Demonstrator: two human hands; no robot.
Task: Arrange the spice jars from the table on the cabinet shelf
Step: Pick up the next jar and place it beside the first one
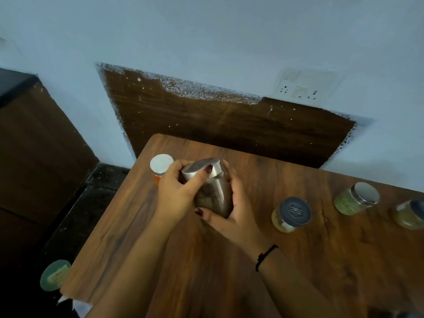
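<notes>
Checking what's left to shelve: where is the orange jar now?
Head view: the orange jar stands at the far left corner of the table, just behind the left hand and left of the held brown jar.

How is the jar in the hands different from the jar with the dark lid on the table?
The held jar has a silver lid; the dark-lidded jar has a blackish one with a stamped mark. The held jar holds dark brown spice, the dark-lidded jar something pale yellow. The held jar is tilted in the left hand and right hand; the dark-lidded jar stands untouched on the table. Both are clear with round lids.
</notes>
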